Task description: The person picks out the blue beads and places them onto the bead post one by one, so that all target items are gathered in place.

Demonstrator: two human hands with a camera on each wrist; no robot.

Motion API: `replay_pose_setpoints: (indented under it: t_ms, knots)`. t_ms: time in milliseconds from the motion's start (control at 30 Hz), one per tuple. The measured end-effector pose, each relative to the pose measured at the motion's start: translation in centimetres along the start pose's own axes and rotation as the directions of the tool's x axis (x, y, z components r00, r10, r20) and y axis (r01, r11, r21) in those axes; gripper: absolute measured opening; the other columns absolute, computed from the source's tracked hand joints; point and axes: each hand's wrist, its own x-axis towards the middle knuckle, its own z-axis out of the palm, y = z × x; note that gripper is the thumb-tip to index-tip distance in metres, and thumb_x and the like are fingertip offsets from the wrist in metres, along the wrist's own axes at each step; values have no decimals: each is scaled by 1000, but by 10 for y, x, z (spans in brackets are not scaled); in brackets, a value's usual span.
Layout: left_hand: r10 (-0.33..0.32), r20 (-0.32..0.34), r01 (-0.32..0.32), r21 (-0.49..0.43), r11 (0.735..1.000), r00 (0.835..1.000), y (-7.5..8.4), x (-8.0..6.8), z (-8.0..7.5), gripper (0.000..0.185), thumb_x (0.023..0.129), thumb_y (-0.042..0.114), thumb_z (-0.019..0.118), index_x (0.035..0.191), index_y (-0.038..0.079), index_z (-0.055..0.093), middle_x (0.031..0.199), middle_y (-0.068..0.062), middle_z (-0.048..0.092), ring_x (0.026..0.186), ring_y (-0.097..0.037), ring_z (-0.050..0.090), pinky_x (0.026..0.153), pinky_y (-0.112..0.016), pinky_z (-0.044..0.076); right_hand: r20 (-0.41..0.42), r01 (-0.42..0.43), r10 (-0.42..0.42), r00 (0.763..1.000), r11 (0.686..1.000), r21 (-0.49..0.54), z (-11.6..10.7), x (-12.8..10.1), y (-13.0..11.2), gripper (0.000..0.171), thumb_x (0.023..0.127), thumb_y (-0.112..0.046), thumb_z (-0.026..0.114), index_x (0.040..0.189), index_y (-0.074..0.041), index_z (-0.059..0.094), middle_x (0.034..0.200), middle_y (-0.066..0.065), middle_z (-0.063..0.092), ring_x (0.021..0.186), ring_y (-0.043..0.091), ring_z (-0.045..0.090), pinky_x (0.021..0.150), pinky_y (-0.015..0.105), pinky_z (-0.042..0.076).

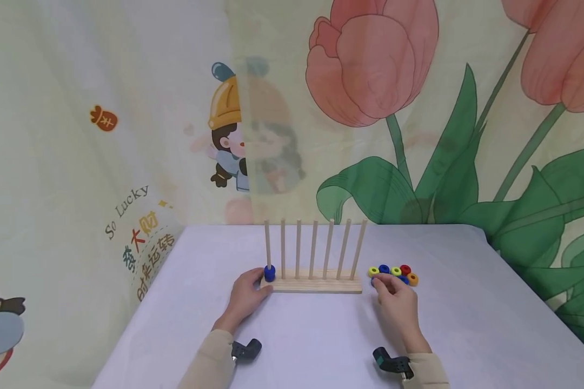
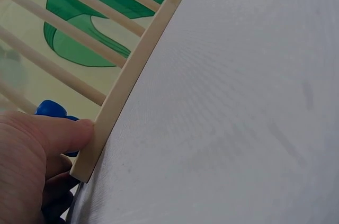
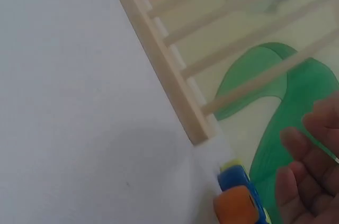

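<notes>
A wooden rack (image 1: 316, 287) of seven upright pegs is set on the table (image 1: 321, 337), its long side turned to the person, probably so that every peg can be reached. Blue beads (image 1: 270, 274) are threaded on the leftmost peg and rest at its foot. The rack's left end is gripped by the left hand (image 1: 246, 296), thumb laid along the front edge and fingers behind, presumably to keep the base from sliding. Just beyond the right end, loose beads (image 1: 405, 269) in yellow, blue, red and orange are bunched, likely for short reaches. Over them the right hand (image 1: 400, 302) is held, its fingers parted and loosely bent, with nothing seen between them. Behind the table, a printed backdrop (image 1: 376, 65) with large tulips is hung.
</notes>
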Motion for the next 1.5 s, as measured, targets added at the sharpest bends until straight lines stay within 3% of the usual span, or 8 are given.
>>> replay_pose_setpoints:
  t_ms: [267, 433, 567, 733, 900, 1500]
  knots:
    - [-24, 2, 24, -4, 1000, 1000, -3, -3, 1, 52, 84, 17, 74, 130, -2, 60, 132, -19, 59, 129, -39, 48, 111, -54, 34, -84, -190, 196, 977, 979, 79, -21, 10, 15, 32, 99, -30, 56, 115, -5, 67, 115, 14, 66, 95, 21, 54, 61, 7, 42]
    - [-6, 2, 6, -7, 1000, 1000, -3, -3, 2, 52, 82, 16, 75, 129, -3, 60, 132, -20, 59, 128, -40, 48, 109, -56, 35, -149, -255, 264, 953, 964, 78, -29, 12, 24, 32, 99, -27, 55, 118, -4, 66, 119, 16, 64, 103, 25, 53, 73, 19, 43]
    - [-14, 5, 14, -7, 1000, 1000, -4, -4, 3, 53, 82, 15, 76, 128, -3, 60, 132, -20, 59, 128, -40, 48, 110, -56, 34, -171, -249, 243, 955, 969, -11, -31, 11, 31, 30, 97, -20, 56, 116, 0, 65, 119, 20, 63, 104, 31, 52, 79, 34, 42]
    - [-24, 8, 24, -10, 1000, 1000, -4, -5, 3, 52, 82, 16, 77, 128, -1, 61, 133, -19, 58, 129, -40, 48, 110, -55, 34, -126, -225, 209, 970, 965, -137, -30, 9, 38, 29, 93, -15, 59, 115, 4, 63, 116, 25, 62, 99, 37, 56, 78, 44, 48]
    - [-17, 8, 17, -7, 1000, 1000, -2, -5, 3, 51, 81, 16, 77, 126, -2, 62, 132, -20, 58, 128, -41, 48, 110, -56, 34, -50, -236, 232, 972, 961, -147, -27, 8, 41, 32, 93, -13, 60, 119, 5, 60, 119, 27, 58, 103, 42, 58, 85, 52, 51]
    - [5, 1, -5, -12, 1000, 1000, -2, -1, 0, 53, 81, 16, 77, 127, -4, 61, 132, -22, 58, 127, -42, 48, 110, -56, 34, -16, -155, 156, 988, 959, -237, -20, 9, 36, 35, 87, -10, 68, 119, 4, 61, 116, 27, 57, 102, 40, 53, 85, 53, 46]
